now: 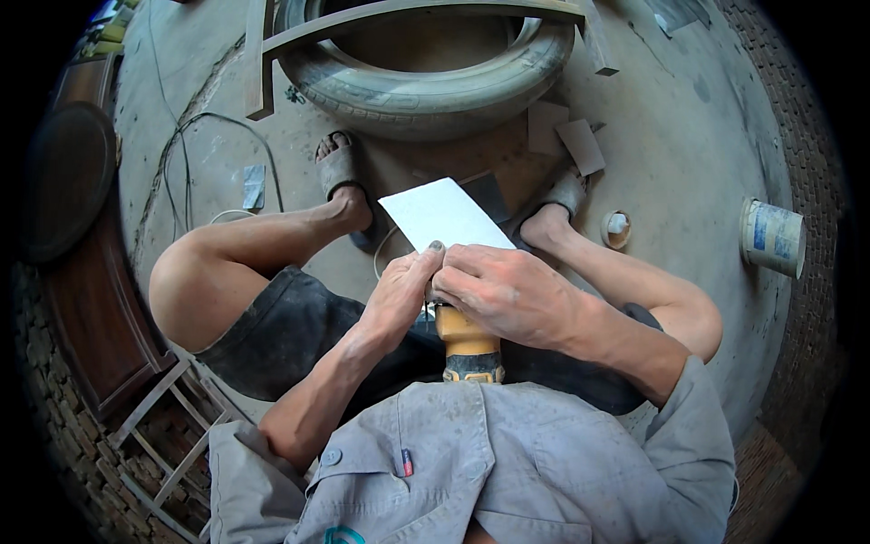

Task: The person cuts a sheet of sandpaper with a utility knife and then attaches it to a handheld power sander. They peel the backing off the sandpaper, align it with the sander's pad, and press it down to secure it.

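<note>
In front of my lap I hold a stiff white sheet, its flat face up and its far end tilted to the left. My left hand is closed at the sheet's near corner, thumb on top. Beside it, my right hand has its fingers curled in at the same near edge; their tips are partly hidden. Directly below both hands a yellow and black power tool stands between my thighs. My hands cover its far end, so its kind does not show.
Ahead lies a large tyre with a curved wooden frame across it. Brown sheets lie near my right foot, by a small round container. A white bucket is at right. Black cable and dark wooden panels are at left.
</note>
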{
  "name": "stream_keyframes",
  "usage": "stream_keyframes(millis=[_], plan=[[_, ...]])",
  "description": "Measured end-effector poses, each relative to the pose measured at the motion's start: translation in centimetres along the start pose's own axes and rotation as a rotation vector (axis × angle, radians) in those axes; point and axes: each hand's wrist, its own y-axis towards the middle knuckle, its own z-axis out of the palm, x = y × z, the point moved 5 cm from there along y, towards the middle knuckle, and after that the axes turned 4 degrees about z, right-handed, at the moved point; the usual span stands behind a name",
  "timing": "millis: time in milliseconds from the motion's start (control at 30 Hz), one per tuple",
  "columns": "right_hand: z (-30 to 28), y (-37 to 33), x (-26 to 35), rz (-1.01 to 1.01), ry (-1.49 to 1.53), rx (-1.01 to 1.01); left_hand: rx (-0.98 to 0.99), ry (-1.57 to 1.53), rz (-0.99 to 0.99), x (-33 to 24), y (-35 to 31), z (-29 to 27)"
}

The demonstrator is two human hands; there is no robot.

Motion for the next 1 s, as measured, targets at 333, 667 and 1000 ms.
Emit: stream_keyframes(millis=[333, 667, 1000], plan=[[-0.9, -8.6, -3.9, 0.802, 1.344, -0.018, 0.026, -0.023, 0.054, -1.7, 0.0, 1.2], [3.9, -12.7, -3.2, 0.837, 0.806, 0.123, -0.012, 0.027, 0.044, -1.1, 0.3, 1.0], [6.8, -13.3, -6.3, 1.13, 1.624, -0.161, -0.032, 0.09, 0.015, -1.2, 0.6, 0.5]])
